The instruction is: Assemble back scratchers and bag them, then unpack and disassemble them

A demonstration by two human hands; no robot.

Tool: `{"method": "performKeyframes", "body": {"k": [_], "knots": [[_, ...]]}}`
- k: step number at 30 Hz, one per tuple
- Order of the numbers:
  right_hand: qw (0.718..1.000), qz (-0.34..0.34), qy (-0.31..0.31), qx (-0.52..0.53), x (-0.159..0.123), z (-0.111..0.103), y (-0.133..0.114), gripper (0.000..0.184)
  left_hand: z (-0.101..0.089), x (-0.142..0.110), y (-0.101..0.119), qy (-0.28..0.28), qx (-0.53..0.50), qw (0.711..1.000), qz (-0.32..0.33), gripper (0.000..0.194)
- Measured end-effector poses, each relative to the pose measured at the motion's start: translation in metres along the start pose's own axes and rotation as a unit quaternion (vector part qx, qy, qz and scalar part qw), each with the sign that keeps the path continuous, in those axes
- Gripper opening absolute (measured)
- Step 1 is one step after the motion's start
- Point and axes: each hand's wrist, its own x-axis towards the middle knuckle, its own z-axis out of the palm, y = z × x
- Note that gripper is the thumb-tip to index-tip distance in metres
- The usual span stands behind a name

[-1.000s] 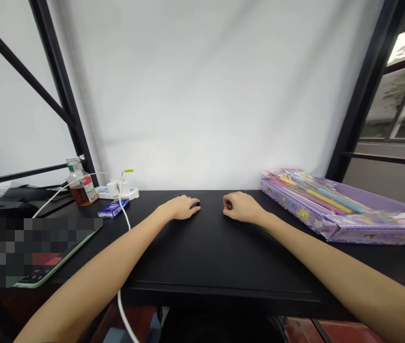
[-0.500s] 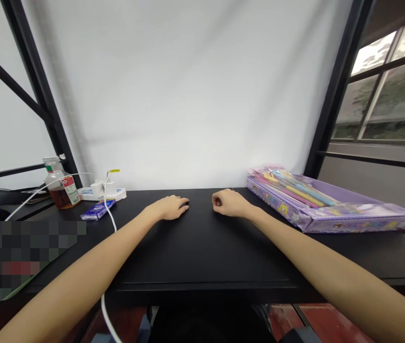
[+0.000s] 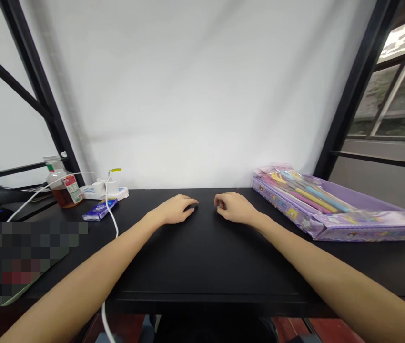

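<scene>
My forearms, bare along their visible length, taper to slim wrists. My left hand and right hand are equally bare, each smooth-backed with slender fingers.

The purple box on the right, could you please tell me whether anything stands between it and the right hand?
Nothing visible does: between the right hand and the purple box, only the black desktop shows.
</scene>
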Motion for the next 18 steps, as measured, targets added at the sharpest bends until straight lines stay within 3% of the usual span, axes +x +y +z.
{"method": "performKeyframes", "body": {"k": [3,6,11,18], "knots": [[1.0,-0.007,0.012,0.011,-0.002,0.001,-0.003,0.007,0.003,-0.002,0.008,0.046,-0.03,0.998,0.009,0.04],[0.999,-0.015,0.03,0.035,-0.005,0.004,-0.007,0.016,0.007,-0.003,0.017,0.069,-0.049,0.996,0.028,0.036],[0.995,-0.019,0.047,0.082,-0.009,0.005,-0.014,0.022,0.015,-0.003,0.02,0.056,-0.063,0.996,0.022,0.036],[0.991,-0.014,0.068,0.112,-0.009,0.001,-0.015,0.025,0.012,-0.003,0.022,0.04,-0.077,0.996,0.005,0.036]]}}
